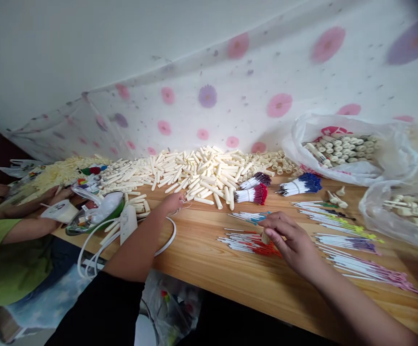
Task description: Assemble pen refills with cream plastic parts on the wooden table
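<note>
My left hand (172,203) reaches to the front edge of a heap of cream plastic tubes (209,168). Its fingers are closed, and something thin and wire-like shows at the tips, too fine to name. My right hand (288,240) pinches a small beige plastic piece (265,237) between thumb and fingers. Beneath and beside that hand lie thin white sticks with orange ends (248,241) and a smaller group with blue ends (248,217). Bundles of white sticks with red ends (251,194) and dark blue ends (300,185) lie farther back.
Plastic bags of cream parts (349,149) (411,206) stand at the right. Sticks with yellow ends (338,222), purple ends (349,241) and pink ends (374,269) lie there too. A white power strip (128,223) and a green bowl (117,214) are left, beside a co-worker's arms (31,229).
</note>
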`<state>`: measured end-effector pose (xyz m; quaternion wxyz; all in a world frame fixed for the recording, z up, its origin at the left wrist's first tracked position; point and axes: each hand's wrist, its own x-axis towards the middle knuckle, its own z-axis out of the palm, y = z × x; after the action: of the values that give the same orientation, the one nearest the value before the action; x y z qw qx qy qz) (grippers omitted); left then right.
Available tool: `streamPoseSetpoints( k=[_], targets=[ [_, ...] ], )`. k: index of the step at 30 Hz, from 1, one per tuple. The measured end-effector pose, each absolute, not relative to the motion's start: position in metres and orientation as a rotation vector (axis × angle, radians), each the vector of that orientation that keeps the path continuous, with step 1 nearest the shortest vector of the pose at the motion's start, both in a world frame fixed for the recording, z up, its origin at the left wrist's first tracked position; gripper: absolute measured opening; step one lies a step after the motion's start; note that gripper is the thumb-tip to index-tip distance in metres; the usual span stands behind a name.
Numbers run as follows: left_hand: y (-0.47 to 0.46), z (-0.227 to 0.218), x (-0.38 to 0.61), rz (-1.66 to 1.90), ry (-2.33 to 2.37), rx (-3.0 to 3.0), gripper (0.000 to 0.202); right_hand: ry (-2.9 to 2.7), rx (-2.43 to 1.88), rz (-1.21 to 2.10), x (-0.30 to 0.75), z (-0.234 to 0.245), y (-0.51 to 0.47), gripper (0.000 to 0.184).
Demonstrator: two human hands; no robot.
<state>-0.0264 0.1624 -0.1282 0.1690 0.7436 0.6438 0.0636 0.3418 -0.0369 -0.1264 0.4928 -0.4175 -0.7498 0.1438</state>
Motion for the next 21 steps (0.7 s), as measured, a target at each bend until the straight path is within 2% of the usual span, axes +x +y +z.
streamPoseSetpoints(
  k=[5, 13, 18, 21],
  targets=[
    [0.162, -0.126, -0.030, 0.169, 1.928, 2.089, 0.029, -1.812, -0.998, 0.340, 0.341, -0.125, -0.036, 0.017],
    [0.143, -0.093, -0.057, 0.446, 1.945, 2.050, 0.008, -1.816, -0.954, 0.311, 0.341, -0.123, -0.038, 0.018],
    [0.131, -0.116, -0.038, 0.381, 1.933, 2.167, 0.005, -1.838, -0.940, 0.319, 0.340, -0.124, -0.041, 0.016],
    [0.130, -0.138, -0.024, 0.375, 1.956, 2.247, 0.020, -1.850, -0.947, 0.319, 0.341, -0.125, -0.040, 0.016]
  ],
)
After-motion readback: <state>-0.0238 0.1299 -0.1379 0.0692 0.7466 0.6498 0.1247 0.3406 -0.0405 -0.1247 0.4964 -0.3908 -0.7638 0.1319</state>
